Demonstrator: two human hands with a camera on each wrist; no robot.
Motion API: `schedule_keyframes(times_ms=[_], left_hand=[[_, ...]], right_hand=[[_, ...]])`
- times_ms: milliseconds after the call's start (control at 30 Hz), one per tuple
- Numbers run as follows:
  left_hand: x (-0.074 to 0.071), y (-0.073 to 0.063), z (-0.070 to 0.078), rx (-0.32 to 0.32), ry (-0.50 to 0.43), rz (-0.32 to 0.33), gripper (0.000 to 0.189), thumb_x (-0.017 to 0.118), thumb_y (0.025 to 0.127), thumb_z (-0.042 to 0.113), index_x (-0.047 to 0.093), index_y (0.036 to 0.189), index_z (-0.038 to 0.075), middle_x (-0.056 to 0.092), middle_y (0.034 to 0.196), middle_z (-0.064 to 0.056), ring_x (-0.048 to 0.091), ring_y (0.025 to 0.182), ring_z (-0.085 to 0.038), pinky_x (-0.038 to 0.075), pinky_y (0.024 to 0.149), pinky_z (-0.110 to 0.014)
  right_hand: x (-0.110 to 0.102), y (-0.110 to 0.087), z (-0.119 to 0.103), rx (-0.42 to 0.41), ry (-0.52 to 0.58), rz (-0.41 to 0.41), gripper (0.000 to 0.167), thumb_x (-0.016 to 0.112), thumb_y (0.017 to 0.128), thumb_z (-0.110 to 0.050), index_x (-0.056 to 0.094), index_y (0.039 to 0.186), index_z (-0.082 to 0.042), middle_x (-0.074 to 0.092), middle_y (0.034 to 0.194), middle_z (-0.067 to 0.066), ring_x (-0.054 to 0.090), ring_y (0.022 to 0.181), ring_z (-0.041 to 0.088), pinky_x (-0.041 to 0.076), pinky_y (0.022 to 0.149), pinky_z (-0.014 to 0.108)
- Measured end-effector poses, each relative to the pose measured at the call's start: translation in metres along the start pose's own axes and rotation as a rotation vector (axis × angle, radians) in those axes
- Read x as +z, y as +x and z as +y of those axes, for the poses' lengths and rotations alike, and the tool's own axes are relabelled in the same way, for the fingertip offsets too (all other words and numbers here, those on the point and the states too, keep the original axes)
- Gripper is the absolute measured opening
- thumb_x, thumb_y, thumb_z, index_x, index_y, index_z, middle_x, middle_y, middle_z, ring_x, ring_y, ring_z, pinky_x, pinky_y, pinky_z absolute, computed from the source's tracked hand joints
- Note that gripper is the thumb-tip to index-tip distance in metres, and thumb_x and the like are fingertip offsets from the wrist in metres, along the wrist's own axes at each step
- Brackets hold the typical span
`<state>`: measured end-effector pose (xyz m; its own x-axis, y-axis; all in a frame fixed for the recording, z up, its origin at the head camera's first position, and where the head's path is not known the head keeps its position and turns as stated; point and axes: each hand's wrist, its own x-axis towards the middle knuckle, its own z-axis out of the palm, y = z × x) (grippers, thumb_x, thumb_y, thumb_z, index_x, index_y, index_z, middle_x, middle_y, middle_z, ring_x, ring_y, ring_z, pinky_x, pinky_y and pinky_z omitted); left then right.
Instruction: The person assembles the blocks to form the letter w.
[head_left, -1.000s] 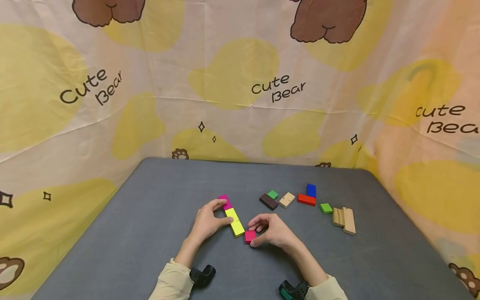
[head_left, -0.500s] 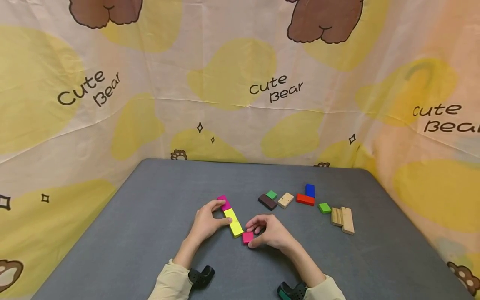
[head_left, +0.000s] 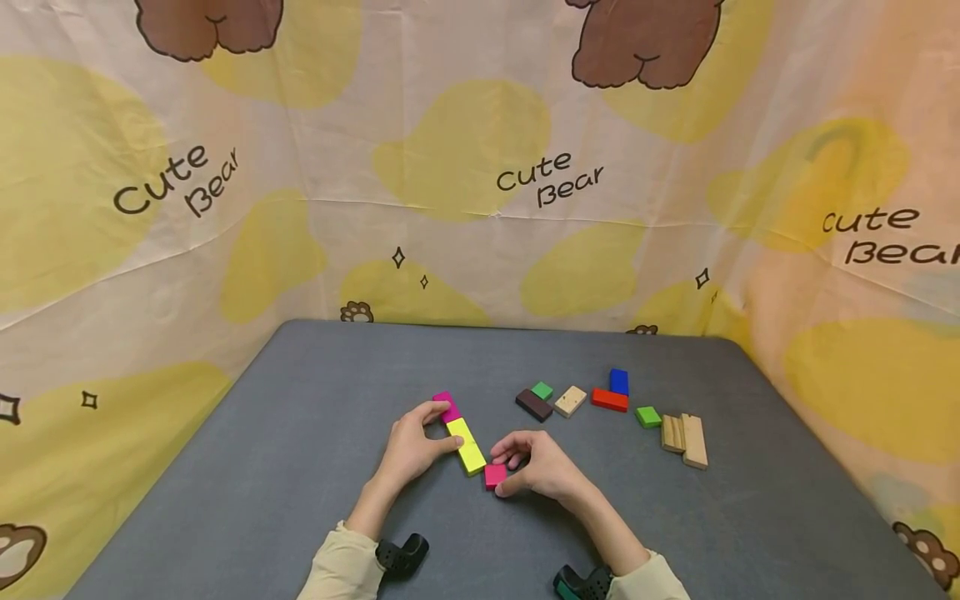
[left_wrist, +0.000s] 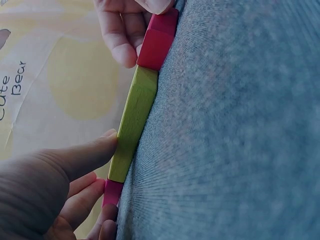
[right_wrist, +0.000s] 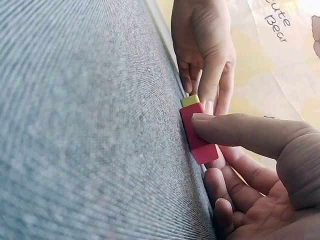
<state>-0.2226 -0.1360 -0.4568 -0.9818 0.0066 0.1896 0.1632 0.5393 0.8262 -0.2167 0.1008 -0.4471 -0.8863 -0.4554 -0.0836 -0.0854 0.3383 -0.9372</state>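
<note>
In the head view, a slanting row of wooden blocks lies on the grey table [head_left: 247, 500]: a magenta block [head_left: 452, 412] at the far end, a long yellow block [head_left: 470, 456] in the middle, a pinkish-red block [head_left: 494, 477] at the near end. My left hand [head_left: 409, 444] holds the far part of the row, thumb against the yellow block and fingers around the magenta one. With thumb and fingers, my right hand [head_left: 543, 467] pinches the pinkish-red block. In the left wrist view, this block touches the yellow block's [left_wrist: 132, 125] end.
Behind and right of my hands lie a dark brown block [head_left: 533, 405], a green block [head_left: 542, 390], a beige block [head_left: 570, 402], a red block [head_left: 610, 400], a blue block [head_left: 618, 382], a lighter green block [head_left: 648, 417] and plain wooden pieces [head_left: 695, 442]. A printed cloth [head_left: 450, 167] hangs behind.
The pinkish-red block has shifted very slightly left in my right hand's grip, against the yellow block. My left hand stays in place on the row; the view has drifted a little.
</note>
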Motion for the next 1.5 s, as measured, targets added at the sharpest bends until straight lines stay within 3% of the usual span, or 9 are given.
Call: schedule_keyframes(times_ms=[767, 1067, 1300, 1500], left_hand=[[-0.001, -0.001, 0.000, 0.000, 0.003, 0.001, 0.054, 0.086, 0.077, 0.018, 0.065, 0.126, 0.009, 0.066, 0.125, -0.009, 0.048, 0.127, -0.032, 0.031, 0.105, -0.056], [-0.001, -0.001, 0.000, 0.016, -0.007, 0.000, 0.055, 0.086, 0.077, 0.017, 0.065, 0.126, 0.007, 0.065, 0.125, -0.011, 0.049, 0.127, -0.031, 0.033, 0.105, -0.055], [-0.001, -0.001, 0.001, 0.008, -0.007, -0.001, 0.055, 0.086, 0.076, 0.017, 0.065, 0.126, 0.007, 0.065, 0.125, -0.011, 0.050, 0.126, -0.031, 0.034, 0.104, -0.055], [-0.002, -0.001, 0.001, 0.003, -0.006, -0.001, 0.055, 0.086, 0.076, 0.017, 0.065, 0.126, 0.008, 0.065, 0.125, -0.011, 0.050, 0.126, -0.031, 0.034, 0.104, -0.055]], right_hand=[[0.000, -0.001, 0.000, 0.015, 0.006, -0.025, 0.044, 0.088, 0.067, 0.000, 0.071, 0.107, -0.005, 0.064, 0.094, 0.005, 0.053, 0.086, 0.023, 0.045, 0.073, 0.033], [0.000, -0.002, -0.001, -0.015, 0.004, -0.027, 0.042, 0.089, 0.069, -0.005, 0.071, 0.107, -0.004, 0.066, 0.097, 0.006, 0.054, 0.086, 0.023, 0.045, 0.073, 0.033], [-0.010, -0.005, 0.001, -0.012, 0.131, -0.060, 0.040, 0.083, 0.080, -0.011, 0.068, 0.115, 0.002, 0.068, 0.107, 0.013, 0.058, 0.086, 0.022, 0.047, 0.071, 0.030], [-0.015, -0.008, 0.000, 0.001, 0.190, -0.045, 0.043, 0.082, 0.081, -0.013, 0.065, 0.118, 0.003, 0.067, 0.110, 0.016, 0.061, 0.091, 0.026, 0.050, 0.076, 0.031]])
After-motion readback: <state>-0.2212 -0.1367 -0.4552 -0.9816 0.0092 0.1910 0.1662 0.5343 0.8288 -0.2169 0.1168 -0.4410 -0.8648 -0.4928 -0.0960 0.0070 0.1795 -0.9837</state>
